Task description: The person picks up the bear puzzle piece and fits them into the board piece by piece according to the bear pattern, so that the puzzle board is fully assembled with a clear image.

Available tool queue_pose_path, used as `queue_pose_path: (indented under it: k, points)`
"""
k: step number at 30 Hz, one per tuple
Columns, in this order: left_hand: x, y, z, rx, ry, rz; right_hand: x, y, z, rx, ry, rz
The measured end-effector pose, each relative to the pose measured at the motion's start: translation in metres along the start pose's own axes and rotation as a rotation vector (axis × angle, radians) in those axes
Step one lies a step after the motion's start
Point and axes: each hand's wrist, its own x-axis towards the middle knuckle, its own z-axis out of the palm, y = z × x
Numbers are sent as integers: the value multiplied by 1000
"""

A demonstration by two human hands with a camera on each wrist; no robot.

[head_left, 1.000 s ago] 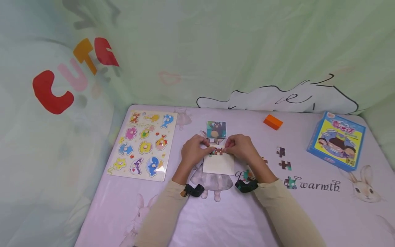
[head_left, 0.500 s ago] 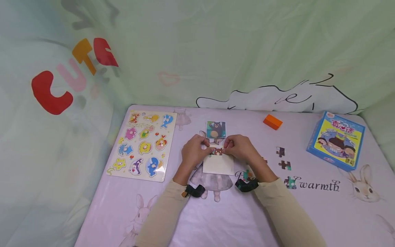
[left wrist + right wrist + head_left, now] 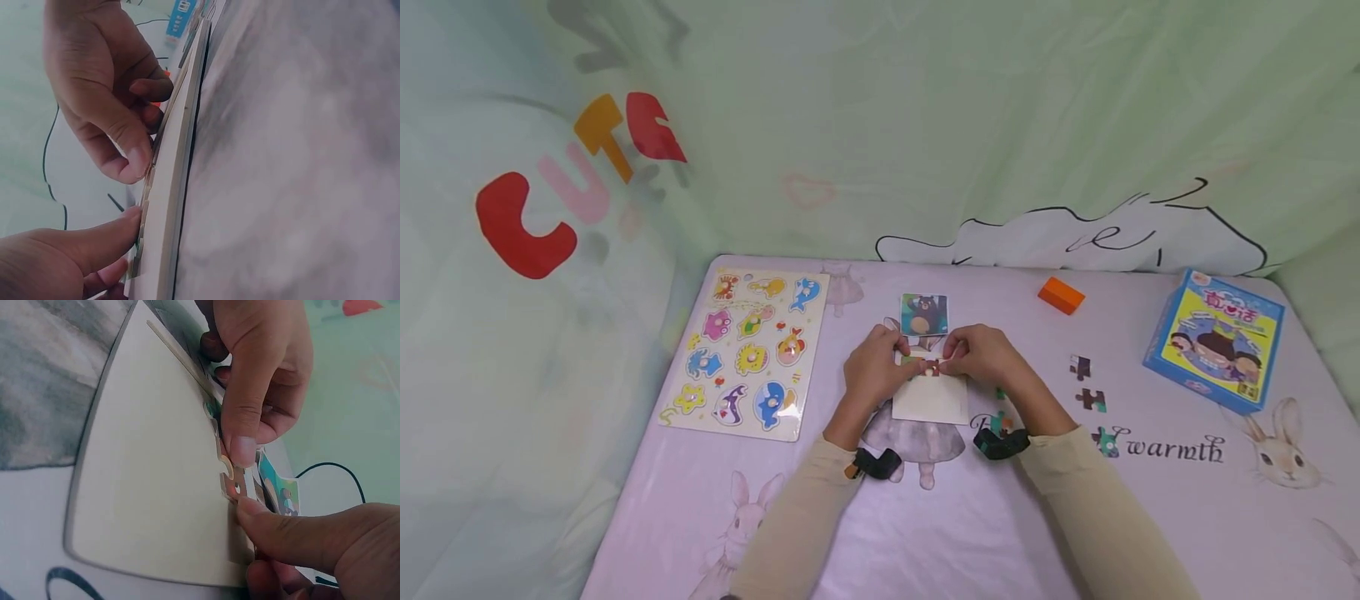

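A pale square puzzle board (image 3: 930, 402) lies before me, with a few bear-picture puzzle pieces (image 3: 932, 367) along its far edge. My left hand (image 3: 876, 367) pinches at these pieces, its thumb over the left part of the row. From the other side, my right hand (image 3: 985, 358) pinches the row's right part; in the right wrist view its thumb rests on a brown piece (image 3: 232, 484). Both thumb tips are close together, and the fingertips behind the board's edge are partly hidden. Just beyond stands the bear picture card (image 3: 924, 315).
Loose puzzle pieces (image 3: 1091, 400) lie to the right, some partly hidden by my right forearm. An orange block (image 3: 1061, 296) and a blue-and-yellow box (image 3: 1217, 342) sit farther right. At left is a sea-animal peg puzzle (image 3: 745, 354).
My left hand has shifted slightly right, its thumb now covering more of the bear-face pieces and uncovering a green part at the left. The right hand stays almost in place.
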Motion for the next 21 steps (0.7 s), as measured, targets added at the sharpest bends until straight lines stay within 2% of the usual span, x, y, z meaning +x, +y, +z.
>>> queue_pose_path:
  k: [21]
  points:
    - [-1, -1, -5, -23, -40, 7, 2, 2, 1, 10, -11, 34]
